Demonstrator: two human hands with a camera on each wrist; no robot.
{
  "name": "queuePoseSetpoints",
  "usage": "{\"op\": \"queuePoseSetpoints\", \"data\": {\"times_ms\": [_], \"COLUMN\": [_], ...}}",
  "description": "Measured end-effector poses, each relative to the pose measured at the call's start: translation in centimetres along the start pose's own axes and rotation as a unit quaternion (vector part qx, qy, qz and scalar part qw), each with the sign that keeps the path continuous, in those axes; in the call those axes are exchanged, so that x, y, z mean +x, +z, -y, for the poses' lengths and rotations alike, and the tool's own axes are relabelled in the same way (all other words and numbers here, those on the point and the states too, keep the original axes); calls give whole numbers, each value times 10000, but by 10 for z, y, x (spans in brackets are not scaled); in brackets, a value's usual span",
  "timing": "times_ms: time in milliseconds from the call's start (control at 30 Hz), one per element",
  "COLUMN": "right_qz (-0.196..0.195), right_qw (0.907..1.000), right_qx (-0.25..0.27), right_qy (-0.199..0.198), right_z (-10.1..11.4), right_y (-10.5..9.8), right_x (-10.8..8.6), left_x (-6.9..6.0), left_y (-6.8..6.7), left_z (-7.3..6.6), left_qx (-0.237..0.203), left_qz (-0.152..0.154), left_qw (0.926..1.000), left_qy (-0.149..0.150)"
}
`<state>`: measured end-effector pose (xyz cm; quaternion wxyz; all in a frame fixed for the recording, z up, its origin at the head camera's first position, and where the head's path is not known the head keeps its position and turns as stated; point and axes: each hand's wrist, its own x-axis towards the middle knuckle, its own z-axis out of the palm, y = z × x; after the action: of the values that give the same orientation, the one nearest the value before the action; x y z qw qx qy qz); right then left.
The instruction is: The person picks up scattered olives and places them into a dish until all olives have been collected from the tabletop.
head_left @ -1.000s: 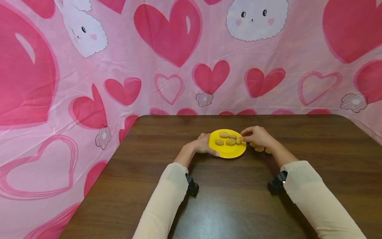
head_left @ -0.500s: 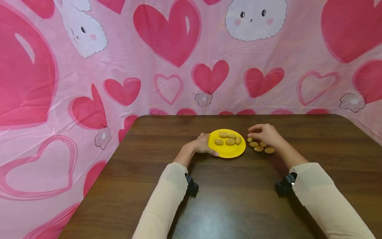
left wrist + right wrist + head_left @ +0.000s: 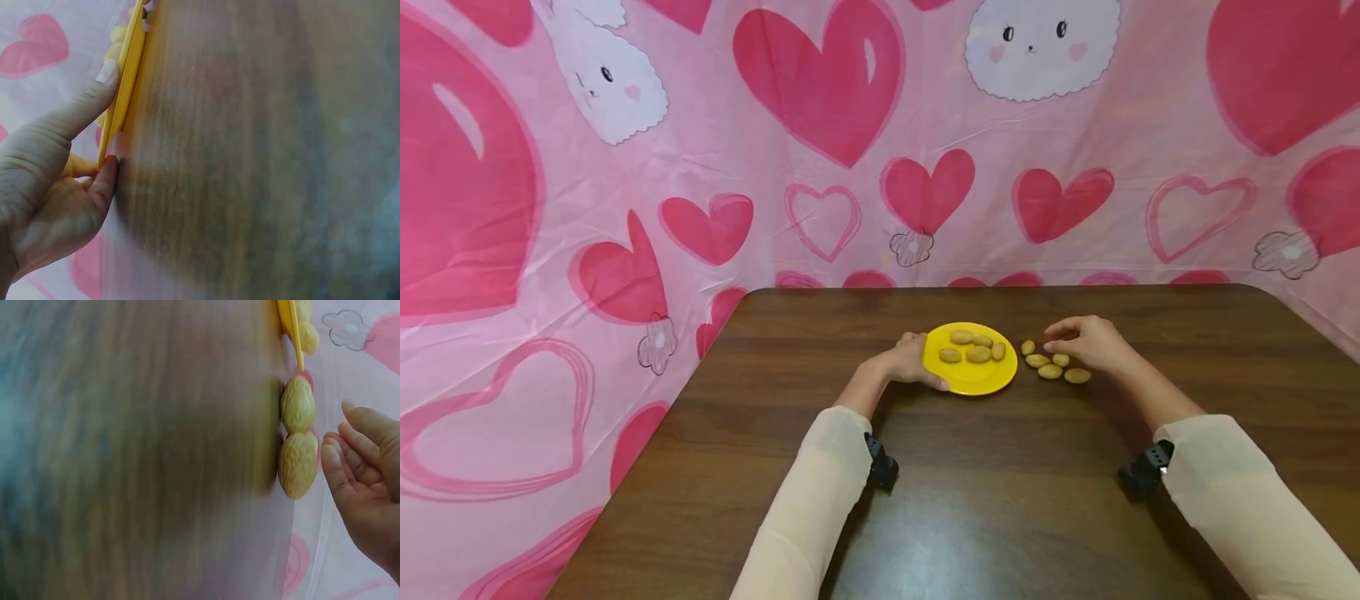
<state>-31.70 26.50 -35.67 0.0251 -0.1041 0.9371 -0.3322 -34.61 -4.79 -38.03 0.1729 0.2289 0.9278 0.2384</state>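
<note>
A round yellow plate [image 3: 972,382] lies on the table with several oval, yellow-brown, rough-skinned pieces [image 3: 978,354] on it that look like small potatoes. My left hand [image 3: 906,363] grips the plate's left rim, the thumb over the edge and fingers beneath, as the left wrist view shows. To the plate's right, several more potato-like pieces [image 3: 1049,372] lie loose on the wood. Just beyond them, my right hand [image 3: 1092,343] hovers with loosely bent fingers and nothing between them. In the right wrist view, its fingertips are apart from the nearest loose pieces [image 3: 298,465].
The dark wooden table [image 3: 1000,517] has rounded far corners. Behind and to its left hangs a pink cloth [image 3: 820,108] with hearts and white animal faces. Small black cameras [image 3: 1146,473] are strapped at both wrists.
My right hand has let go of one potato-like piece at the plate's right side and drawn away rightward, over the loose ones. The left hand has kept its grip on the plate.
</note>
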Motion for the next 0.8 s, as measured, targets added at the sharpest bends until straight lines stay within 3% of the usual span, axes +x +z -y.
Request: {"op": "queuePoseSetpoints", "data": {"times_ms": [333, 800], "right_qz": [409, 551], "right_qw": [9971, 9966], "right_qx": [-630, -611], "right_qy": [152, 28], "right_z": [-13, -16], "right_y": [-8, -7], "right_x": [-3, -1], "left_x": [0, -1], "left_y": [0, 0], "left_z": [2, 1], "left_qx": [-41, -50], "left_qz": [24, -4], "left_qw": [10000, 9999], "left_qy": [-23, -106]}}
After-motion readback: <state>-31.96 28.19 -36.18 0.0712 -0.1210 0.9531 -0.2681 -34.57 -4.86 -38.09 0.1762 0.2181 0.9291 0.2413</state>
